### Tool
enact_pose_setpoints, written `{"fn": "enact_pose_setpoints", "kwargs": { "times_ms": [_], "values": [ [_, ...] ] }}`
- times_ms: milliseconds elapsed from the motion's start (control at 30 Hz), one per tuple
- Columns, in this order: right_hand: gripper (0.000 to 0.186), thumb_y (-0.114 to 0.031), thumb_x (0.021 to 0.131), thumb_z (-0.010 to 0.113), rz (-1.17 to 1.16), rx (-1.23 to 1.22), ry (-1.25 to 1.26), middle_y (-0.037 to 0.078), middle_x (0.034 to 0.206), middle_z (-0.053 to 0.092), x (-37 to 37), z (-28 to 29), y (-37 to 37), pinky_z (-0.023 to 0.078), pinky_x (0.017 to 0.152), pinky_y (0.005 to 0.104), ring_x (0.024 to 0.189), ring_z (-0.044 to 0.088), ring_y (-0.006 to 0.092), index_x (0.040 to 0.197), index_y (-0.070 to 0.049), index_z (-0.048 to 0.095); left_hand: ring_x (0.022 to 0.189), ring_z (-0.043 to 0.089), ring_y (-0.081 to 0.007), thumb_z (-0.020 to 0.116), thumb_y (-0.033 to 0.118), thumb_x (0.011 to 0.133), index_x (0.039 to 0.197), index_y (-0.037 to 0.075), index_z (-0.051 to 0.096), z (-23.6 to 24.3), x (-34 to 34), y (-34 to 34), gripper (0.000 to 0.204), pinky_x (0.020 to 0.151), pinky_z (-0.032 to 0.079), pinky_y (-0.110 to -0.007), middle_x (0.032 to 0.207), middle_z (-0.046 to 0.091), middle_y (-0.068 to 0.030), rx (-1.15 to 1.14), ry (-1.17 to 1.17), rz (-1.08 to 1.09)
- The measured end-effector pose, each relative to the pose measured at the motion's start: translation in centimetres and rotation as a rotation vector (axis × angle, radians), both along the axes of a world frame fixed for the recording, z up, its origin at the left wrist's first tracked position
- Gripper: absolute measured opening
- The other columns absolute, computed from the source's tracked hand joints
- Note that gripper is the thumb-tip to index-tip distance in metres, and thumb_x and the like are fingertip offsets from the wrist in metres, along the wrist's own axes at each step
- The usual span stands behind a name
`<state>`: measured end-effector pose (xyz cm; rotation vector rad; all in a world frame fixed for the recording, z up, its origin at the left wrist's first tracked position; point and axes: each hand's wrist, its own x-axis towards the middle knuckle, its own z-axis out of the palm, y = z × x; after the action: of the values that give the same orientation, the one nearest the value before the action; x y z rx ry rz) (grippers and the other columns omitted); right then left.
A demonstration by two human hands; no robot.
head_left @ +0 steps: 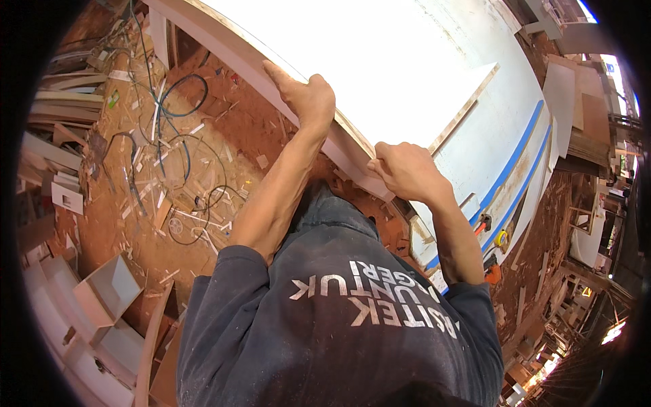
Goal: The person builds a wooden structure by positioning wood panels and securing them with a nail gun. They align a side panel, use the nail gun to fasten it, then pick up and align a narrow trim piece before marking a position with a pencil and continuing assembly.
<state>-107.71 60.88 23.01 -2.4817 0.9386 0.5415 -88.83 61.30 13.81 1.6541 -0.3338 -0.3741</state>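
At the near edge of the white panel [400,61]: both of the person's hands meet its brown, bare rim, the left one farther along, the right one by the near right corner.
Left fingers: one digit of the left hand [310,103] stretches out along the rim; the rest are folded or hidden, so I cannot tell whether they grip.
Right fingers: those of the right hand [410,171] curl inward at the corner; whether they close on the rim I cannot tell.
White panel: it lies flat in the upper middle of the view, its face washed out by glare, on top of a larger pale board [508,115].
Pale board: two long blue strips [517,154] run along its right part, side by side and apart.
Tools: near the lower ends of the strips are a red-and-black handled tool [483,224], a round yellow object [501,239] and, lower down, an orange-and-black tool [493,271].
Shirt: dark, dusty, with pale lettering [319,285], filling the lower middle.
Floor: reddish-brown ground [234,102] on the left, strewn with offcuts, a dark looped cable [205,91] across it.
Left side: stacked boards [68,112] above, an open white box [112,288] below.
Right side: large sheets [576,112] in white and brown beyond the pale board.
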Motion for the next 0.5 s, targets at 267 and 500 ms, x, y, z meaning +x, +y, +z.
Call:
{"fn": "enact_pose_setpoints", "kwargs": {
  "times_ms": [267, 500],
  "values": [
    [0.029, -0.029, 0.097, 0.063, -0.002, -0.150, -0.085, 0.022, 0.067, 0.063, -0.9, -0.9, 0.9, 0.049, 0.074, 0.0506, 0.069, 0.063, 0.0425, 0.086, -0.002, 0.062, 0.155, -0.001, -0.0479, 0.050, 0.003, 0.085, 0.152, -0.016, -0.015, -0.6, 0.2, 0.1, 0.095, 0.128, -0.002, -0.051, 0.162, -0.003, -0.0384, 0.208, -0.078, -0.121],
    [0.020, -0.017, 0.096, 0.064, -0.231, -0.158, -0.206, 0.021, 0.082, 0.070, -1.9, -0.3, 1.3, 0.052, 0.085, 0.0466, 0.083, 0.068, 0.0374, 0.104, 0.001, 0.068, 0.122, 0.058, -0.0306, 0.075, 0.061, 0.081, 0.108, 0.009, 0.072, 0.6, 4.0, 1.7, 0.059, 0.120, 0.019, -0.060, 0.119, 0.065, -0.0157, 0.040, -1.297, -1.010]
  ]
}}
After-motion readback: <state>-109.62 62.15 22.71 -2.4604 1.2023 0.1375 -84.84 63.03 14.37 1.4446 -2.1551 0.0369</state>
